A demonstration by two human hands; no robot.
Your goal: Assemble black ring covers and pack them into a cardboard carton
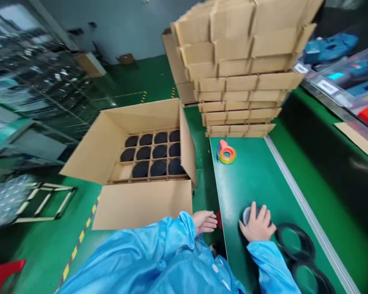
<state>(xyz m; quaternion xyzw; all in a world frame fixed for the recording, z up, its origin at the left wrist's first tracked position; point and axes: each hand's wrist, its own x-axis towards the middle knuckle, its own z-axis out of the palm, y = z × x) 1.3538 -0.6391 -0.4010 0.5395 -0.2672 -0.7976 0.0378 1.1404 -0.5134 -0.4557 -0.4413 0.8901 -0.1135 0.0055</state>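
My right hand (257,224) lies on a round grey-black part (247,213) on the green table (248,179), fingers curved over its top. My left hand (205,221) hovers off the table's left edge, fingers loosely extended and holding nothing, next to a small red thing (219,218). Both arms wear light blue sleeves. To the left stands an open cardboard box (141,163) with divider cells, most filled with round black parts (153,152); the near-left cell looks unfilled.
Black rings (296,241) lie on the table right of my right hand. A tape dispenser (226,153) sits farther back. A tall stack of flat cardboard dividers (239,69) stands at the table's far end. A conveyor with blue items runs at right.
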